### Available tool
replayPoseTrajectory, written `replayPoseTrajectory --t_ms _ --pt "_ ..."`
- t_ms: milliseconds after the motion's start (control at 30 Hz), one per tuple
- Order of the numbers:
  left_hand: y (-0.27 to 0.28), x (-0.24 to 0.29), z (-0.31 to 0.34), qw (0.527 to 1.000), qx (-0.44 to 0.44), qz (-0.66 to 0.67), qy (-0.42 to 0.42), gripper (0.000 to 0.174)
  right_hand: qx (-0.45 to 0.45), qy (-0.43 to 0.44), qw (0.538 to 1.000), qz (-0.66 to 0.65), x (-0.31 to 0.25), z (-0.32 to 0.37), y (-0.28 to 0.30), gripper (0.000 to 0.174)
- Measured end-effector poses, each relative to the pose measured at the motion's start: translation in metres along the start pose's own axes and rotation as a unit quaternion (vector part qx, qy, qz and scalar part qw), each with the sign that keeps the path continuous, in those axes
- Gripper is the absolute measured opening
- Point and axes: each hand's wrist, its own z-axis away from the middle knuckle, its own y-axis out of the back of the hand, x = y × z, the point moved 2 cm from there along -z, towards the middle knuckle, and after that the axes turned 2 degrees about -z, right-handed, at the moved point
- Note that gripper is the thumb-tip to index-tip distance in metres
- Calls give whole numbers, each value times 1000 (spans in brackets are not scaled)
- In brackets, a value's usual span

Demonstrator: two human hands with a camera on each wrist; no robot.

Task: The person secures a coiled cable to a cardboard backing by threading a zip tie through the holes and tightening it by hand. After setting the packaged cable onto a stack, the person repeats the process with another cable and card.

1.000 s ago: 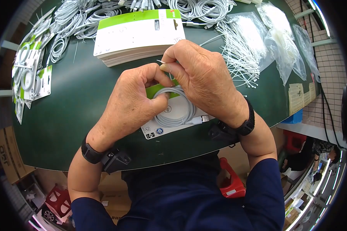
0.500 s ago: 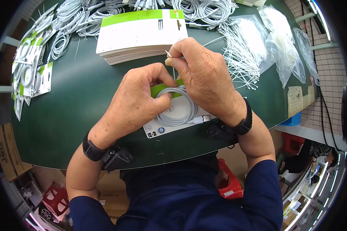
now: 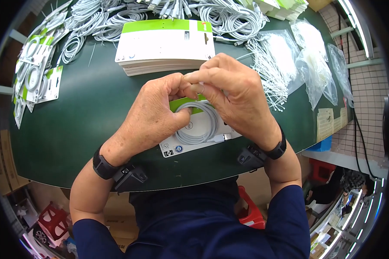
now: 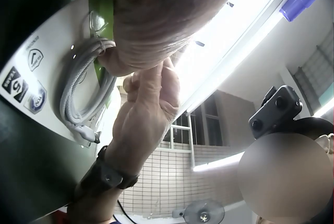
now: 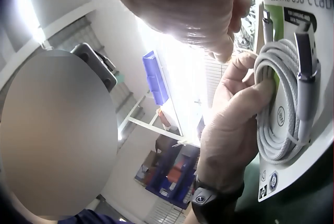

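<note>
A coiled light-grey USB cable (image 3: 216, 123) lies on a white and green card (image 3: 196, 149). The left hand (image 3: 149, 110) holds coil and card near the top edge, its thumb inside the coil. In the right wrist view that thumb presses the card (image 5: 318, 156) beside the coil (image 5: 263, 130). The right hand (image 3: 242, 93) has thumb and index finger bent together against the left fingertips above the card. In the left wrist view the right hand (image 4: 146, 104) is pinched close behind the left hand (image 4: 156, 26). The thin white tie at its fingertips is hidden now.
Behind the hands stands a stack of cards (image 3: 164, 45). Grey cables (image 3: 233, 19) lie along the back, loose white ties (image 3: 268, 80) and plastic bags (image 3: 311, 60) at the right. Carded cables (image 3: 32, 80) overlap at the far left.
The right hand has come down toward the left fingertips, and the white tie end it pinched has gone out of sight. The left hand keeps its hold. The head view has shifted slightly.
</note>
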Motion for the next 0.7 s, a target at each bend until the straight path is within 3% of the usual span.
replayPoseTrajectory --t_ms 100,200,333,567,700 --pt "5 4 -1 1000 2 19 18 16 -20 18 998 48 -13 -1 7 17" --pt "12 8 -1 998 -30 13 57 20 -85 -72 991 -74 -19 0 10 22" --pt "13 9 -2 996 -61 -5 62 17 -158 -89 972 -148 -17 2 17 26" --pt "13 0 -2 999 -22 -34 -9 21 -177 -85 963 -183 -19 2 22 26" --pt "16 5 -2 998 -47 -39 19 17 -173 -106 961 -186 -20 2 23 24"
